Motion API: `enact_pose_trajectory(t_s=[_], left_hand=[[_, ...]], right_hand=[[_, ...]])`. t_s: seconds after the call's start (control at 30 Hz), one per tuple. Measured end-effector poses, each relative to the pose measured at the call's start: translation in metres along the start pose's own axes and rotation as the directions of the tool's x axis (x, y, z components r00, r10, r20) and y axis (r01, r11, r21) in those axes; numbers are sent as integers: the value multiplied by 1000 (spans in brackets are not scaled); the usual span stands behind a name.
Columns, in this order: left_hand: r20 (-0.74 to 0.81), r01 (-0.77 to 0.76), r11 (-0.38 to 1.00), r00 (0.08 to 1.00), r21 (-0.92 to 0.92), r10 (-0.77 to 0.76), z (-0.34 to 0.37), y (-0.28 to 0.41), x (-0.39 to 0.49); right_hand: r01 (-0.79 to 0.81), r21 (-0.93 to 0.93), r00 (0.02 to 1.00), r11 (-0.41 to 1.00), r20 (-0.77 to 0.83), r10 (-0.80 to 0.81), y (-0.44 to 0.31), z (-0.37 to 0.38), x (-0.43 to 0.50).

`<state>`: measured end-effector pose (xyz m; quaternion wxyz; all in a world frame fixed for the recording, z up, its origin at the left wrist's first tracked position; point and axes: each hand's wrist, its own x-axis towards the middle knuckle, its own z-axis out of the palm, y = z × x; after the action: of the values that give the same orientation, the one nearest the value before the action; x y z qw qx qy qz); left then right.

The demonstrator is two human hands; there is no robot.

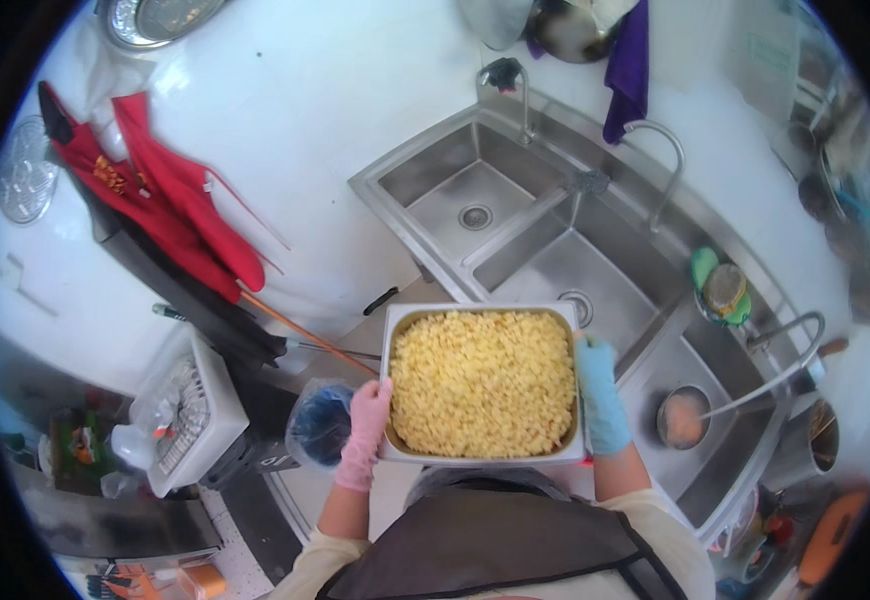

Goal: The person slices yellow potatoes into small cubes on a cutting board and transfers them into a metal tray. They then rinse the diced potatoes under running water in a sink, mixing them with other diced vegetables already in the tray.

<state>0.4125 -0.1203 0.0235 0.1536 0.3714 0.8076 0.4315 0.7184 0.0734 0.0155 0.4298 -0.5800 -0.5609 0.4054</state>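
Observation:
A rectangular stainless steel pan (484, 459) is held level in front of my apron, filled nearly to the rim with small pale-yellow diced pieces (484, 382), perhaps potato. My left hand (367, 420), in a pink glove, grips the pan's left side. On the opposite side, my right hand (600, 394) in a light blue glove holds the rim near its upper right corner. The fingers beneath the pan are hidden. Part of the pan overlaps the front edge of a stainless steel sink (450, 274).
Running water from a faucet (810, 360) falls into a bowl (667, 431) in the right basin. Scrubbers (724, 289) sit on the sink's back ledge. At left are a lined bin (319, 424), a white plastic basket (217, 420) and red aprons (172, 210) hanging on the wall.

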Motion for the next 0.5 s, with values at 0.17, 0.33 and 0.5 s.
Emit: enact_pose_trajectory(t_s=[0.17, 0.33, 0.5], left_hand=[[-93, -41, 996, 995, 77, 48, 3, -5, -1], [15, 28, 988, 999, 152, -30, 4, -20, -22], [-56, 16, 961, 998, 277, 0, -17, 27, -17]], right_hand=[[199, -166, 979, 966, 1, -202, 1, -5, -5], [216, -385, 974, 897, 15, -228, 36, -15, -30], [55, -459, 988, 887, 151, 16, -30, -32, -15]])
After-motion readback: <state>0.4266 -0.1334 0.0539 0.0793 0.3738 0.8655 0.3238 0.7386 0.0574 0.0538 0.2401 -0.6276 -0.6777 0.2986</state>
